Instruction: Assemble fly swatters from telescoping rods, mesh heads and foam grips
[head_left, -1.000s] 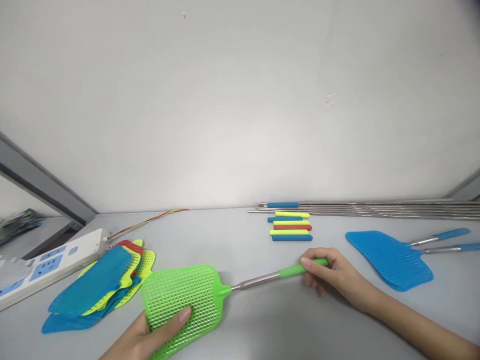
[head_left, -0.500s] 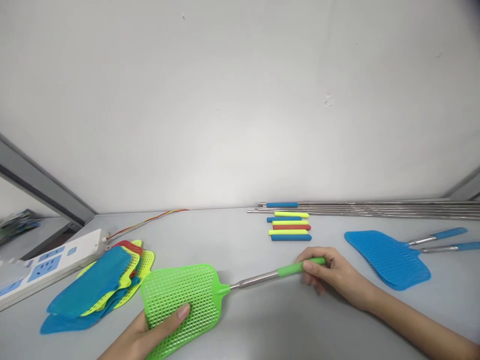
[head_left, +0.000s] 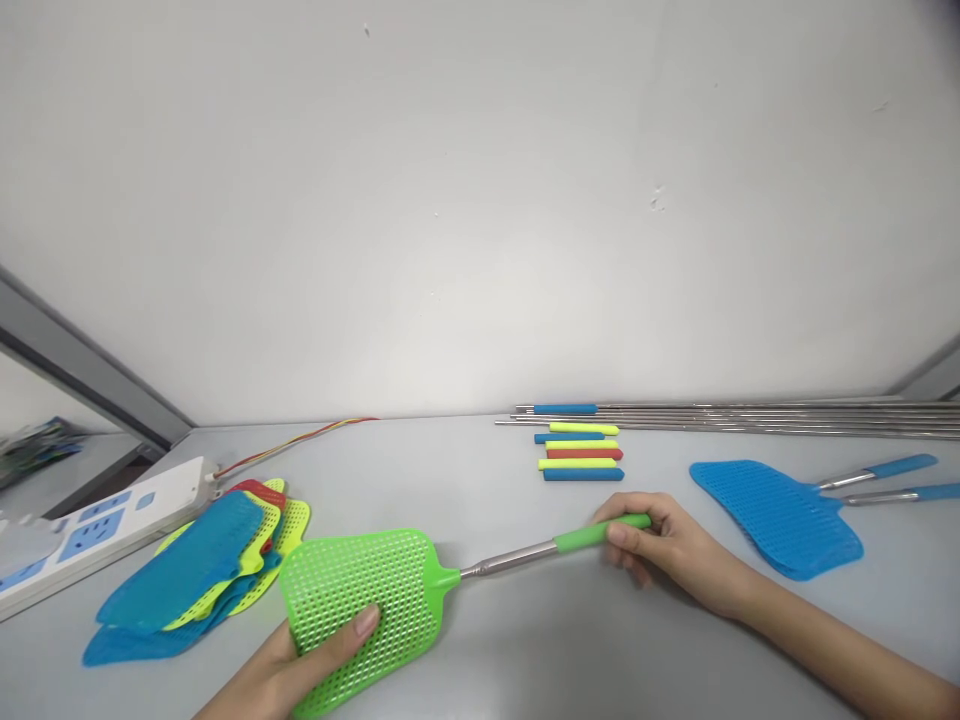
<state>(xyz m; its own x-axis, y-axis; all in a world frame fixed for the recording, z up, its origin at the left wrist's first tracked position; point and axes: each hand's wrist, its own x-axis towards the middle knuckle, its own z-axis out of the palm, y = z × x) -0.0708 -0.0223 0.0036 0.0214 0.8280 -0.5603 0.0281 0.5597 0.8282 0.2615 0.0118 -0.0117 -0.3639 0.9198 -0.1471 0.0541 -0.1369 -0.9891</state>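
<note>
A green fly swatter (head_left: 401,570) with a perforated head, a short metal rod and a green grip spans the space between my hands. My left hand (head_left: 311,665) is closed on the head, thumb on top and the other fingers hidden beneath it. My right hand (head_left: 660,545) pinches the end of the green grip between thumb and fingers. Behind my right hand lie several loose grip sleeves in blue (head_left: 583,475), yellow (head_left: 577,464) and red (head_left: 583,454).
Thin metal rods (head_left: 750,418) lie along the wall at the back right. Two blue fly swatters (head_left: 780,515) overlap on the right. On the left, blue, yellow and red swatter heads (head_left: 187,560) are piled beside a white power strip (head_left: 169,500) with coloured wires (head_left: 300,437).
</note>
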